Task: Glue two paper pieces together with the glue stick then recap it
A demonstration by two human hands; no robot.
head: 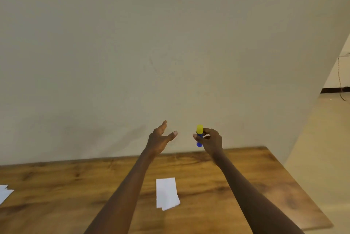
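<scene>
Glue stick (199, 133) partly behind right hand (213, 142)

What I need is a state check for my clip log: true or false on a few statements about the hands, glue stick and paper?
1. The right hand holds the glue stick up above the table. True.
2. The glue stick is uncapped. False: its yellow cap sits on the blue body.
3. The left hand grips a paper piece. False: it is open, fingers spread, holding nothing.
4. White paper lies on the wooden table between the two forearms. True.
</scene>
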